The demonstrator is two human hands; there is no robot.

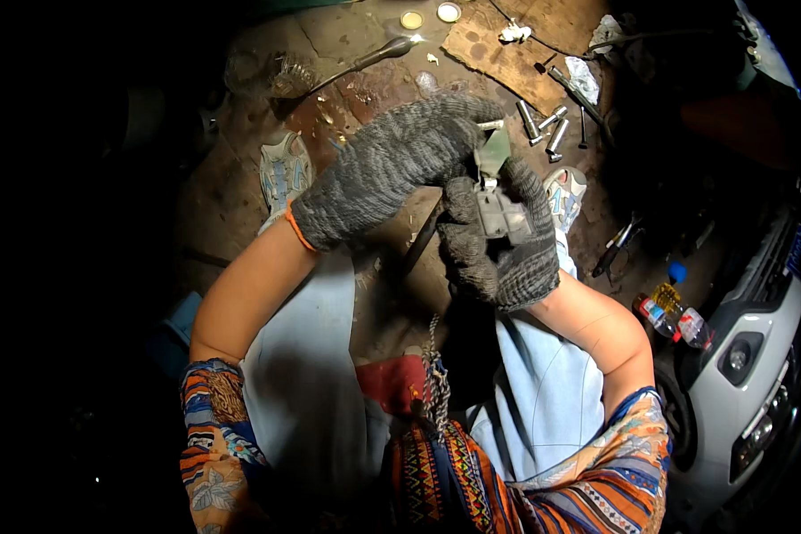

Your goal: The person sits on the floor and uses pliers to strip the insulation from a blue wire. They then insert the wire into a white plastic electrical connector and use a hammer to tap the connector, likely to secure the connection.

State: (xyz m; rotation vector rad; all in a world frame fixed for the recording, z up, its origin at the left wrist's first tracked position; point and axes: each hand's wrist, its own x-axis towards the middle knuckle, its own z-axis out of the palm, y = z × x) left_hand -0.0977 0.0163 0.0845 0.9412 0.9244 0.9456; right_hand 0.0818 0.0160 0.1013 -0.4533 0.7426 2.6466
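Both my hands wear dark grey knit gloves and meet in front of me, above the ground between my knees. My left hand (387,165) reaches across from the left, its fingers bent over the top of a greenish flat piece (494,153). Below that piece, my right hand (498,245) is curled around a grey blocky part (502,216) with grooves across its face. The two pieces touch or nearly touch at a small bright spot; whether they are joined I cannot tell. The left fingertips are partly hidden.
Cardboard (489,53) lies ahead, with several silver metal cylinders (556,141) near it. A long dark tool (365,62) with a bright tip and two round lids (449,12) lie farther out. Right: pliers (616,246), plastic bottles (657,316), a silver car bumper (730,392).
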